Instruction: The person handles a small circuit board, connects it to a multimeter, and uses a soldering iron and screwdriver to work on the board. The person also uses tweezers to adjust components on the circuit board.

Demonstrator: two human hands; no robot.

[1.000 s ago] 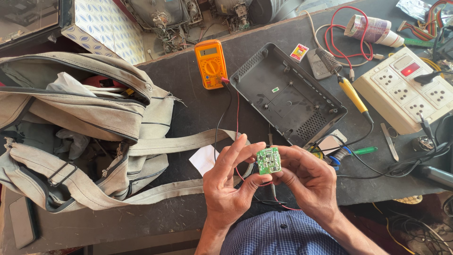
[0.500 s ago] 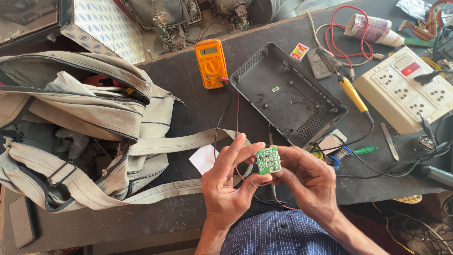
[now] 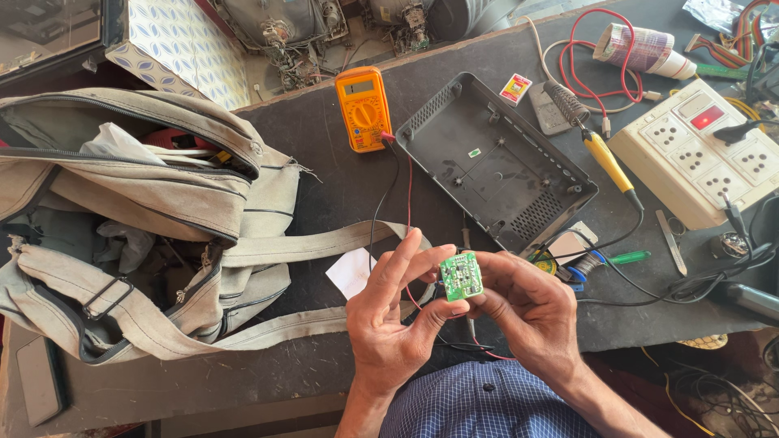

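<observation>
A small green circuit board (image 3: 461, 276) is held up above the front edge of the dark workbench (image 3: 324, 186). My left hand (image 3: 396, 312) grips its left and lower edge with thumb and fingers. My right hand (image 3: 527, 304) pinches its right side. Thin red and black wires run under my hands toward the orange multimeter (image 3: 363, 109) further back. A white slip of paper (image 3: 350, 272) lies just left of my left hand.
A grey canvas bag (image 3: 138, 219) with straps fills the left side. An open black plastic casing (image 3: 497, 162) lies behind my hands. To the right are a yellow-handled soldering iron (image 3: 596, 142), a cream socket board (image 3: 702, 158), a green screwdriver (image 3: 629, 257) and tangled cables.
</observation>
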